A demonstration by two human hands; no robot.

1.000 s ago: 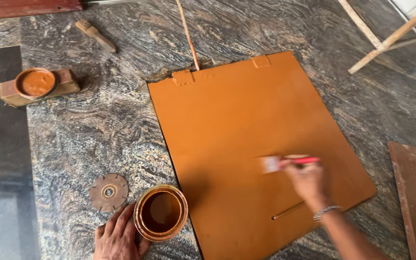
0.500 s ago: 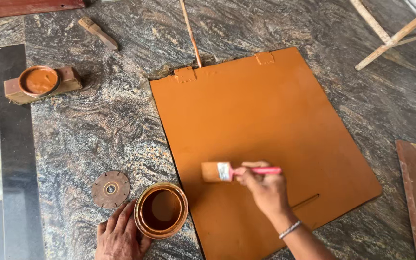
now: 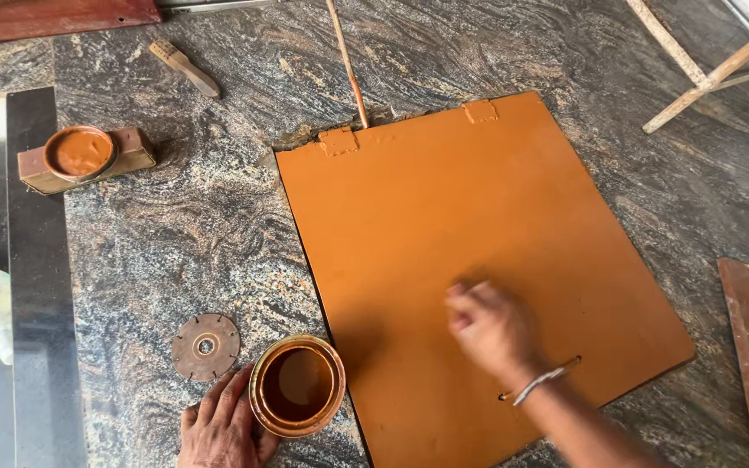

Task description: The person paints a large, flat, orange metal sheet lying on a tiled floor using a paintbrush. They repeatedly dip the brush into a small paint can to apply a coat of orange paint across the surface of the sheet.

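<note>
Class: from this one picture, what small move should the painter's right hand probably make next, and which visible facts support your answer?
Probably dip into the open paint tin: the right hand, blurred over the orange panel, points toward it, and the left hand steadies its side.

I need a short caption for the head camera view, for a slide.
Left hand steadies an open paint tin on a granite surface while the blurred right hand moves over an orange-painted panel.

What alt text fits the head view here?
A blurred right hand moves over an orange-painted panel lying on speckled stone, while the left hand rests against an open paint can. A round disc lies beside it.
</note>
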